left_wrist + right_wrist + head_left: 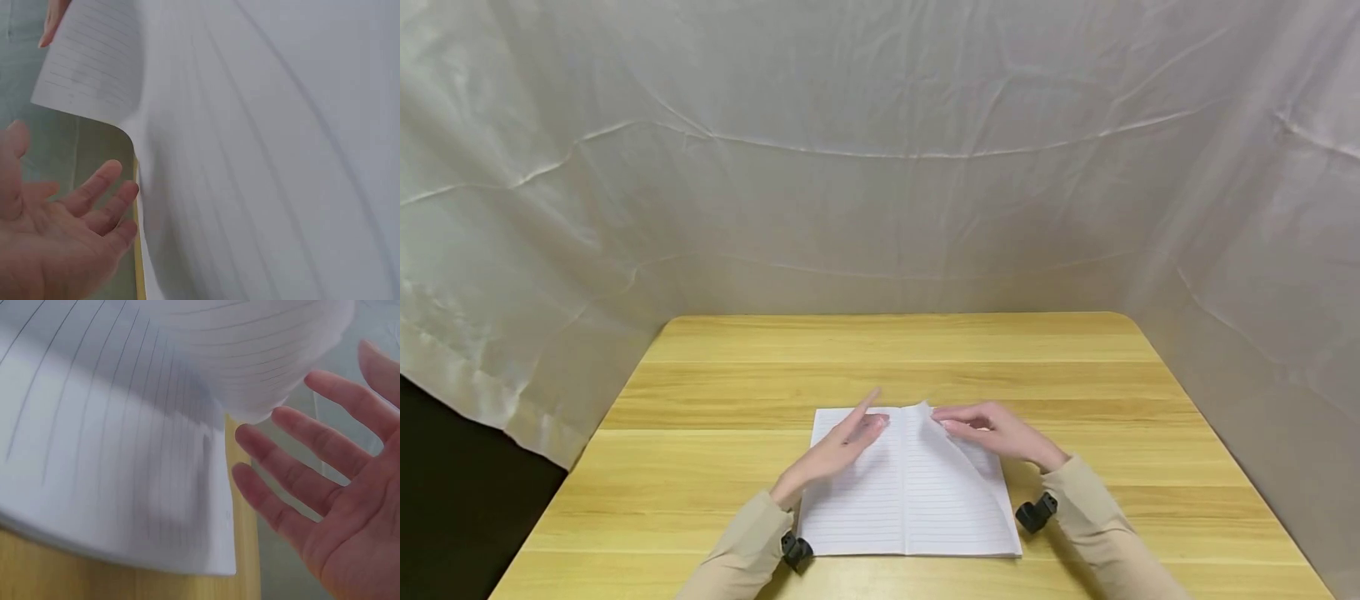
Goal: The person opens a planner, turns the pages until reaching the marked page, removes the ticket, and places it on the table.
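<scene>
Yellow-brown counter (pixel 700 400) of wood-grain finish, its far corners rounded and its grain run from side to side. An open ruled notebook (pixel 904 500) is carried directly on it, one right-hand leaf partly raised.

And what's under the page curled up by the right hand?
Under the curled page, another lined page peeks out on the right. In the head view, the rest of it is covered.

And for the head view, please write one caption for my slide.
Left hand and right hand at an open lined notebook on a table, one page partly raised.
</scene>
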